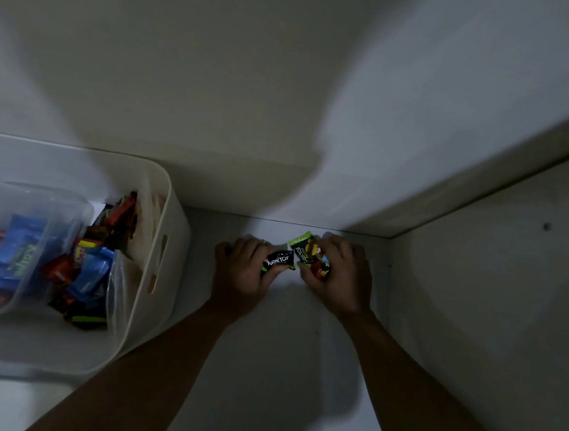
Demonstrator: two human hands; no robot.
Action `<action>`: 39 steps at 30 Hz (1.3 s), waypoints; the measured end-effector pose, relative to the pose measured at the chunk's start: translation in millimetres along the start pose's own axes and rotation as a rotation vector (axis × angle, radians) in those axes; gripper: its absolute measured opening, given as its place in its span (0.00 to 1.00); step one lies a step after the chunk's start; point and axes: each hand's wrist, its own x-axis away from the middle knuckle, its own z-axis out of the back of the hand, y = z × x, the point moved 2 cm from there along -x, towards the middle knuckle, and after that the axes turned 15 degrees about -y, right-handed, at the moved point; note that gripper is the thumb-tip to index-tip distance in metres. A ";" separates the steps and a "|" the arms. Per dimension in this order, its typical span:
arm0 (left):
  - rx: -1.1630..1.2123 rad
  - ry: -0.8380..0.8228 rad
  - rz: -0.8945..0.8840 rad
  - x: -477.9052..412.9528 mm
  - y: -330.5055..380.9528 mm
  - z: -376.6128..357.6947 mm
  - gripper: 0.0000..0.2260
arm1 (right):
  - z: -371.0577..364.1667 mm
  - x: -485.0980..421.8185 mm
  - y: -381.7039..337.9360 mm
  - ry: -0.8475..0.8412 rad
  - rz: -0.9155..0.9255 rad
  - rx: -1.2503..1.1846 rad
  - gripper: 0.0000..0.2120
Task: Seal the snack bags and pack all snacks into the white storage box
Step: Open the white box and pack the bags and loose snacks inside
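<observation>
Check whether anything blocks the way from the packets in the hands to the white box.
Nothing visible does. The left hand grips a black packet, the right hand a green packet, at the back of the shelf. The white box stands open-topped to their left, and no object shows on the shelf between.

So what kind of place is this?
Probably a cupboard shelf at home: white panels meet in a corner, a box holds snacks, and the left hand and right hand grip packets.
</observation>
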 end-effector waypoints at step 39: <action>0.576 0.491 0.244 114.5 -42.0 274.0 0.13 | 126.6 28.2 -286.2 0.200 -0.102 -1.285 0.14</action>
